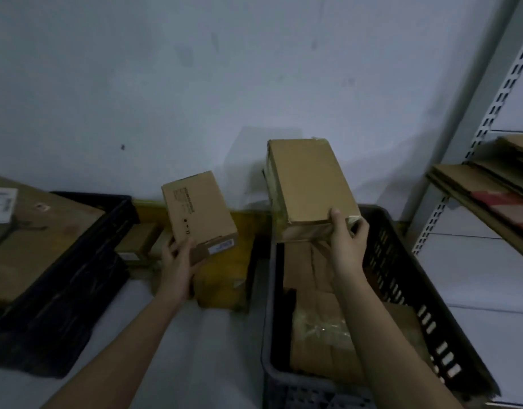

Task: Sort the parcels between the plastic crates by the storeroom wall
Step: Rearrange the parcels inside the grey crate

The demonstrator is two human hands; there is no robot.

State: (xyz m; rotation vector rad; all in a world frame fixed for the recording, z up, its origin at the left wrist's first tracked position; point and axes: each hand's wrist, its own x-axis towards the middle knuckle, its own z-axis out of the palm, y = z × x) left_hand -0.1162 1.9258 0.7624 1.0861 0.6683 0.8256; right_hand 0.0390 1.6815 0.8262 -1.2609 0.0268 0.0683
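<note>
Hands, L (177,255) & R (347,240), grip 1 box each (199,212) (309,184); 2 crates (86,261) (401,290).

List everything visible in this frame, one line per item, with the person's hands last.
Printed box: 1, brown, held above the floor, centre.
Taped box: 1, brown, held over the right crate.
Right crate: 1, dark grey, holds brown parcels.
Left crate: 1, black, large brown parcel on top.
Yellow parcel: 1, on the floor by the wall.
Shelving: 1, white, far right, flattened cardboard on it.
Left hand: grips printed box.
Right hand: grips taped box.
</note>
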